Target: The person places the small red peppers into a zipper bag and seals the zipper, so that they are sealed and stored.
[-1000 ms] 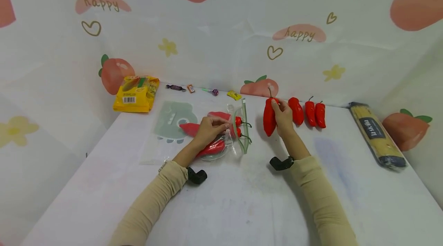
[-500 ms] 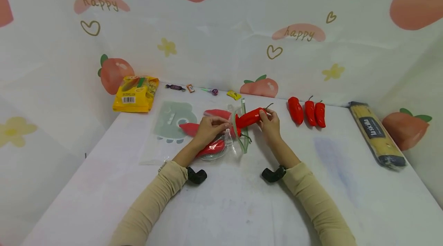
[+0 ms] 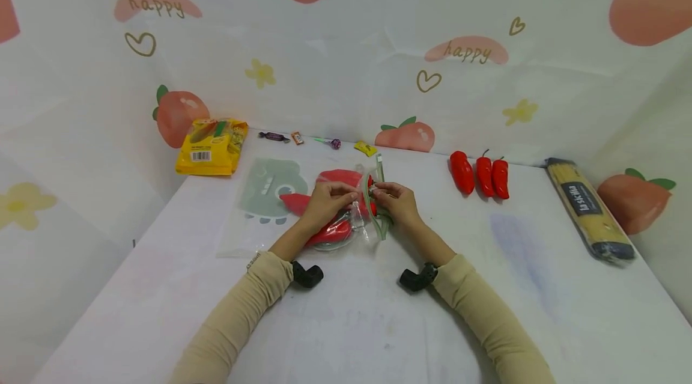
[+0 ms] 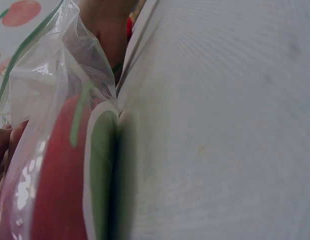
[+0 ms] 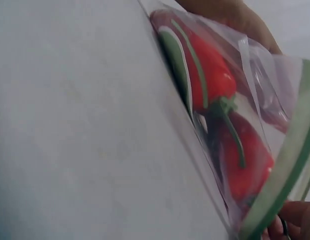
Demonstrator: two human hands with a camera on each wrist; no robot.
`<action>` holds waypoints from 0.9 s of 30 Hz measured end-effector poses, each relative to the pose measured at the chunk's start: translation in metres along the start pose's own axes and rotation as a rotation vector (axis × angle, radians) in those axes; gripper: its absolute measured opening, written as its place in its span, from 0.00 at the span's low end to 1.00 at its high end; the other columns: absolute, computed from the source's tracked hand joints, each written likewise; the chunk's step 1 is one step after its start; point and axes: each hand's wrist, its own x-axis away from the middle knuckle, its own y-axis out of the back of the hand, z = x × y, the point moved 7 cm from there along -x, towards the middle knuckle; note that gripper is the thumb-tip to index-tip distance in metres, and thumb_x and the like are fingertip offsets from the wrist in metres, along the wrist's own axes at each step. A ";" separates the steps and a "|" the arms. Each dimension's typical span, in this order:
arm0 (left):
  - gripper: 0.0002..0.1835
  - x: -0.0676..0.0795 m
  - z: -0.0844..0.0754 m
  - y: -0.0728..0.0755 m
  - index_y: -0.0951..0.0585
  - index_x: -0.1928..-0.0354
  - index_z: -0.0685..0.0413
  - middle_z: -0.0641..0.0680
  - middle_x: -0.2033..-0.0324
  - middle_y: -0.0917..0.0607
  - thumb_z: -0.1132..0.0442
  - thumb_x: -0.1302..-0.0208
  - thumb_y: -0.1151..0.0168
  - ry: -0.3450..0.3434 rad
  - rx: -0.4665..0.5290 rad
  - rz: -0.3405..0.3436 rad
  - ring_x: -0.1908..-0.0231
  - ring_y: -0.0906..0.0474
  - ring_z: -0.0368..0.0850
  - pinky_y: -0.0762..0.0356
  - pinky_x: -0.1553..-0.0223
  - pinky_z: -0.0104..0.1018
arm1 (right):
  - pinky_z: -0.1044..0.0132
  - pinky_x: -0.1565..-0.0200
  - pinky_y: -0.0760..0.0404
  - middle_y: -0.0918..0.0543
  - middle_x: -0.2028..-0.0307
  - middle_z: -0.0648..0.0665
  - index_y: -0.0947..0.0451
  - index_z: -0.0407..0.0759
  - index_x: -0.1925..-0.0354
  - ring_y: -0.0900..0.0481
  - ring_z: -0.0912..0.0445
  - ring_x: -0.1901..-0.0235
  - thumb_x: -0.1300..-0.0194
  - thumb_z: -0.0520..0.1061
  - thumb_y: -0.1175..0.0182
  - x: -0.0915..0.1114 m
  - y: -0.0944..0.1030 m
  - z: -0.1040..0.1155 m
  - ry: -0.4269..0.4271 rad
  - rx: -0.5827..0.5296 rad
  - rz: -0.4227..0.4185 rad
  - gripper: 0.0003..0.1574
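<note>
A clear zip bag [image 3: 229,243] with a green seal strip and a green cartoon print lies on the table, its mouth turned to the right. Several red peppers [image 3: 334,229] are inside, seen through the plastic. My left hand [image 3: 323,205] pinches the upper film near the mouth between thumb and fingers. At the opening, my right hand [image 3: 401,204] holds a red pepper by its stem end, most of its body inside the bag. The right wrist view shows a pepper with a green stem [image 5: 215,75] behind the film and my right fingers [image 5: 297,215] at the seal strip.
Three red peppers [image 3: 484,176] lie to the right, with a pack of pasta [image 3: 589,213] beyond them. A yellow snack bag [image 3: 212,146] stands at the back left. Wrapped candies and a lollipop [image 3: 336,143] line the back edge before the printed backdrop.
My right hand has moved left with the red pepper, tipping it sideways and sliding it into the bag's mouth. The left hand has stayed in place on the film.
</note>
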 end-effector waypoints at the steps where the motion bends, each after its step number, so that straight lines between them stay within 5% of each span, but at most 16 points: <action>1: 0.12 0.000 0.001 0.000 0.19 0.58 0.67 0.64 0.60 0.16 0.64 0.39 0.40 0.000 0.005 0.002 0.69 0.18 0.35 0.18 0.63 0.32 | 0.79 0.63 0.21 0.17 0.59 0.41 0.25 0.32 0.50 0.22 0.67 0.68 0.39 0.42 0.41 0.000 0.003 0.002 0.018 0.021 -0.003 0.20; 7: 0.12 0.000 0.001 0.000 0.19 0.58 0.68 0.65 0.60 0.16 0.65 0.40 0.40 0.002 0.005 -0.006 0.70 0.19 0.34 0.18 0.64 0.30 | 0.80 0.54 0.24 0.21 0.48 0.37 0.27 0.36 0.46 0.23 0.69 0.59 0.37 0.45 0.42 -0.015 0.049 0.011 0.122 0.093 -0.126 0.22; 15: 0.12 -0.002 0.002 0.001 0.18 0.58 0.65 0.63 0.59 0.16 0.65 0.40 0.40 0.019 -0.020 -0.010 0.67 0.17 0.38 0.18 0.62 0.31 | 0.73 0.43 0.29 0.26 0.42 0.40 0.30 0.39 0.41 0.26 0.58 0.46 0.39 0.41 0.41 -0.038 0.147 0.029 0.184 -0.128 -0.416 0.27; 19: 0.12 -0.002 0.001 0.003 0.18 0.58 0.66 0.64 0.59 0.16 0.65 0.41 0.39 0.011 -0.014 -0.017 0.68 0.17 0.37 0.18 0.63 0.31 | 0.69 0.36 0.36 0.28 0.39 0.42 0.32 0.41 0.39 0.31 0.56 0.40 0.38 0.41 0.43 -0.048 0.174 0.032 0.166 -0.014 -0.461 0.28; 27: 0.12 0.001 0.003 0.001 0.18 0.58 0.65 0.63 0.60 0.15 0.64 0.40 0.40 0.013 -0.017 -0.002 0.71 0.18 0.36 0.18 0.63 0.32 | 0.57 0.32 0.41 0.37 0.34 0.39 0.42 0.38 0.34 0.41 0.49 0.33 0.33 0.44 0.49 -0.057 0.183 0.013 0.055 0.362 -0.341 0.31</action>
